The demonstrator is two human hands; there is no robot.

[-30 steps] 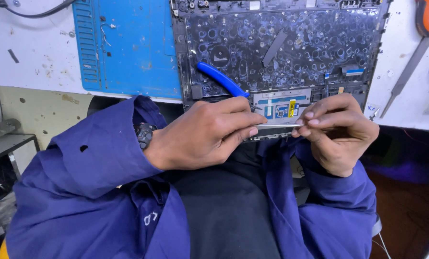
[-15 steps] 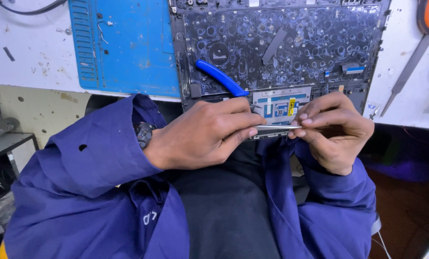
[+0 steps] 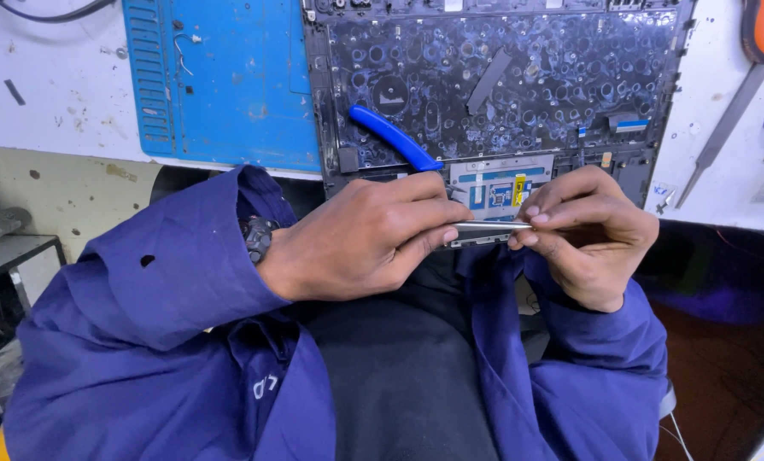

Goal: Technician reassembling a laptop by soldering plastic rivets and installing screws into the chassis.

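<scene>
The thin metal strip point(image 3: 490, 225) lies at the near edge of the opened laptop palmrest point(image 3: 501, 85), just below the trackpad board point(image 3: 497, 183). It has not shifted over the last second; work remains at the same seam. The left hand point(image 3: 360, 239) pinches its left end, the right hand point(image 3: 587, 230) its right. A blue-handled tool point(image 3: 395, 137) rests on the keyboard underside, beside a blue mat point(image 3: 219, 81).
</scene>
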